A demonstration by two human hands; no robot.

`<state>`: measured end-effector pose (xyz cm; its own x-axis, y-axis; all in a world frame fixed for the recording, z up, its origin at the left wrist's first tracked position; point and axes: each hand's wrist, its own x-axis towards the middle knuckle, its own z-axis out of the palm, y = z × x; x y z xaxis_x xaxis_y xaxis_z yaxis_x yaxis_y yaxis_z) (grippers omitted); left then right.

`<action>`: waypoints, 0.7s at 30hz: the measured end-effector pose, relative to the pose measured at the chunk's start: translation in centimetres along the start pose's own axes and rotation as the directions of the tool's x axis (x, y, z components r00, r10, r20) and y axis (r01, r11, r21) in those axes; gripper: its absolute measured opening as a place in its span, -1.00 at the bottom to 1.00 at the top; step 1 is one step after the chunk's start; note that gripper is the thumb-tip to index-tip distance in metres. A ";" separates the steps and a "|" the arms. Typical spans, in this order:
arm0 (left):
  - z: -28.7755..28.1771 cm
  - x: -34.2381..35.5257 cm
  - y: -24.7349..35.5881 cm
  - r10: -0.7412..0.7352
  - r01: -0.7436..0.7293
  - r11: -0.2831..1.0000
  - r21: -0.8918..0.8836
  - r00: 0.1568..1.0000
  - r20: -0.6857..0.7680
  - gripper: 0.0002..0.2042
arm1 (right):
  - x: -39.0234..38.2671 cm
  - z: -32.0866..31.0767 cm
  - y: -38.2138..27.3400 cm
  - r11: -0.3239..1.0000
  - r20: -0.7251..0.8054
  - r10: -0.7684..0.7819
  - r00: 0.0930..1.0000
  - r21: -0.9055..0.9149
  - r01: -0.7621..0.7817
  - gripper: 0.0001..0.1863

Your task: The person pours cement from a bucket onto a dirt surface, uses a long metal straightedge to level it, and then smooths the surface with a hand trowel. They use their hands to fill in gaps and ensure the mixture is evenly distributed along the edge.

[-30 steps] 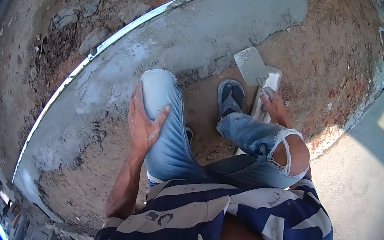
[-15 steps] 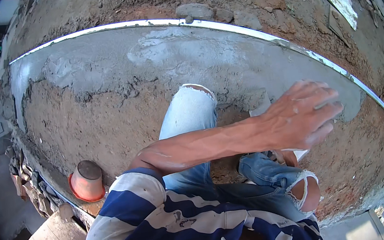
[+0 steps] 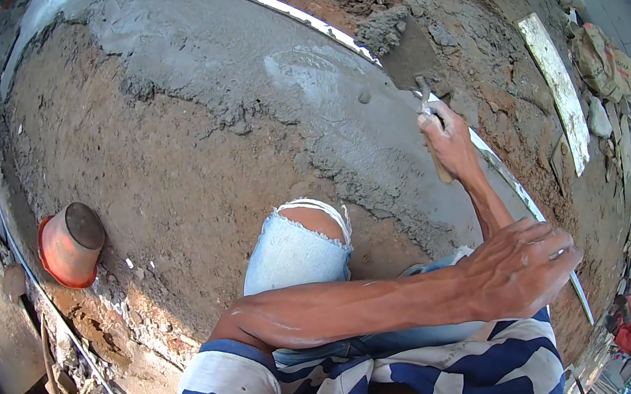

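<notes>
A trowel [image 3: 410,63] is in my right hand [image 3: 448,137], its fingers wrapped round the wooden handle. The blade reaches across the white edge strip [image 3: 293,13], with a lump of wet mortar [image 3: 381,31] at its far end. Smooth grey wet mortar [image 3: 233,52] covers the band along the inner side of the strip. My left forearm crosses in front of my body, and my left hand [image 3: 522,267] hovers at the right with its fingers curled. Whatever they may hold is hidden.
An upturned orange bucket [image 3: 72,246] stands at the left on rough brown ground [image 3: 143,156]. Beyond the strip lie loose soil, a whitish plank [image 3: 555,90] and a sack [image 3: 607,63]. My bent knee [image 3: 298,247] is close to the mortar's ragged edge.
The view has swung to the right. My right hand has come into sight with the trowel and mortar beyond the strip. My left arm still crosses my body, its fingers more curled.
</notes>
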<state>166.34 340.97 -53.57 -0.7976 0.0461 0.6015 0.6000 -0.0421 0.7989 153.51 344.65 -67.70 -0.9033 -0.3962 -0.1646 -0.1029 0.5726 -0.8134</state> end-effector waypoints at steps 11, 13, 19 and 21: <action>-5.0 1.4 0.9 -0.044 0.053 0.992 0.113 0.995 -0.086 -0.67 | 13.0 8.0 0.4 0.989 0.171 0.140 0.975 -0.066 -0.131 -0.64; -4.9 1.9 0.2 -0.085 0.090 0.994 0.063 0.993 -0.079 -0.67 | 12.7 10.5 1.6 0.980 0.243 0.118 0.963 -0.187 -0.073 -0.63; -4.7 3.7 0.0 -0.044 0.029 0.994 -0.106 0.989 -0.140 -0.69 | 12.5 13.4 0.9 0.885 0.427 0.000 0.904 -0.420 0.198 -0.60; -5.1 4.2 -0.3 -0.060 0.040 0.995 -0.093 0.974 -0.217 -0.70 | 14.5 14.2 1.3 0.868 0.455 -0.013 0.890 -0.437 0.236 -0.59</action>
<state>162.47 336.07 -51.30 -0.8264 -0.1694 0.5371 0.5591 -0.1327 0.8184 146.22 329.42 -79.05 -0.6133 -0.6868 -0.3900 -0.4848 0.7172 -0.5007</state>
